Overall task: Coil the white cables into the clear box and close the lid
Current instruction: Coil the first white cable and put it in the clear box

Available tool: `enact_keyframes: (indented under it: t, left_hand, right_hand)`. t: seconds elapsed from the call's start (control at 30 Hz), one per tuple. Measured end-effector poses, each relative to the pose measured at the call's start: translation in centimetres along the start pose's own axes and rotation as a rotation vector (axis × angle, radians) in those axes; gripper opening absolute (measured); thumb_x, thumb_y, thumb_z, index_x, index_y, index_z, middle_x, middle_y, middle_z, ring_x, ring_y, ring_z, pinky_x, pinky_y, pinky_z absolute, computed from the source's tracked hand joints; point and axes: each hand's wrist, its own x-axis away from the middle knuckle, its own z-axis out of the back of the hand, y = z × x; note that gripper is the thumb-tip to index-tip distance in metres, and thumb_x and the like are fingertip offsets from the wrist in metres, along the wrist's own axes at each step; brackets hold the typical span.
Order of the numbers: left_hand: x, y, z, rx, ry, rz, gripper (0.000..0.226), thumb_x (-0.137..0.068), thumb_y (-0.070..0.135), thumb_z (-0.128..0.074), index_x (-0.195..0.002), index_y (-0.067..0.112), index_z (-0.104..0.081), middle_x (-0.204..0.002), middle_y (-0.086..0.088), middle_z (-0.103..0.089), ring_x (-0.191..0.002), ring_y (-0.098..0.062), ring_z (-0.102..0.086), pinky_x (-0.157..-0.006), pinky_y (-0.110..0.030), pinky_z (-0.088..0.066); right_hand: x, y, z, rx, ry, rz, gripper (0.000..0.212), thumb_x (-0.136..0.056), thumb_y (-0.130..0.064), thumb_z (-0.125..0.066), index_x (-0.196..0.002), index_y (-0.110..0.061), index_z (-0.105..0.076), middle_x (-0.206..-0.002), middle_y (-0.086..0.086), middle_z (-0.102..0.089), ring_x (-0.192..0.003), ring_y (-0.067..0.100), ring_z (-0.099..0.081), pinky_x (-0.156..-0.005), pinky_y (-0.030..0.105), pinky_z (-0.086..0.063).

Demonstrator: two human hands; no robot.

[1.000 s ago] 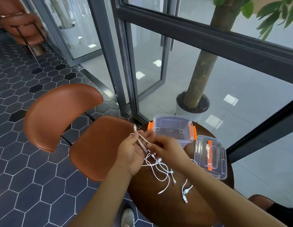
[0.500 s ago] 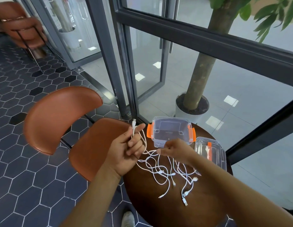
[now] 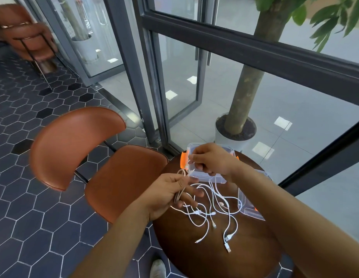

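1. Head view, work surface: a round dark bench (image 3: 214,261) carries the white cables (image 3: 214,214). They lie in a loose tangle at its centre, and several plugs trail toward 6 o'clock.
2. Left hand (image 3: 170,195): at 9 o'clock of the bench, over its edge. The fingers are curled round the folded loops of one cable, gripping them in the palm.
3. Right hand (image 3: 212,159): at 12 o'clock, above the near-left corner of the clear box (image 3: 205,177). Thumb and fingertips are together, pinching a thin strand that runs down toward the left hand.
4. Clear box: stands open at 12 o'clock on the bench, with an orange latch on its left side. No cable can be made out inside. Its lid (image 3: 252,212) lies apart at 3 o'clock, partly hidden by the right forearm.
5. Surroundings: a brown chair (image 3: 126,183) is at 9 o'clock of the bench, on a dark hexagon-tiled floor (image 3: 34,227). A potted tree (image 3: 244,93) is at 12 o'clock behind glass. A shoe (image 3: 157,267) is at 7 o'clock.
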Motion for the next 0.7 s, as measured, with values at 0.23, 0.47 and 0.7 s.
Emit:
enact_keyframes:
  t: [0.23, 0.47, 0.7]
  left_hand:
    - [-0.8, -0.8, -0.7, 0.146, 0.212, -0.055, 0.033, -0.107, 0.023, -0.041, -0.118, 0.004, -0.065, -0.108, -0.014, -0.077, -0.095, -0.030, -0.076, -0.056, -0.025, -0.041]
    - [-1.6, -0.9, -1.0, 0.555, 0.266, -0.109, 0.035, -0.106, 0.021, -0.039, -0.112, -0.002, -0.065, -0.099, -0.020, -0.071, -0.078, -0.022, -0.072, -0.068, -0.034, -0.061]
    - [-0.8, 2.1, -0.2, 1.007, 0.272, -0.197, 0.034, -0.105, 0.028, -0.043, -0.109, 0.001, -0.062, -0.105, -0.022, -0.075, -0.105, -0.037, -0.072, -0.096, -0.048, -0.055]
  right_hand:
    - [1.7, -0.4, -2.1, 0.286, 0.224, 0.134, 0.012, -0.096, -0.026, -0.059, -0.098, -0.019, -0.069, -0.072, -0.005, -0.067, -0.068, 0.014, -0.065, -0.067, 0.033, -0.053]
    - [3.7, 3.1, -6.4, 0.182, 0.248, 0.202, 0.005, -0.099, -0.029, -0.056, -0.102, -0.025, -0.058, -0.080, 0.001, -0.073, -0.068, 0.018, -0.069, -0.068, 0.042, -0.058]
    - [6.1, 7.5, -7.5, 0.105, 0.309, 0.303, 0.016, -0.102, -0.028, -0.055, -0.099, -0.020, -0.068, -0.065, -0.018, -0.058, -0.061, 0.003, -0.055, -0.061, 0.026, -0.045]
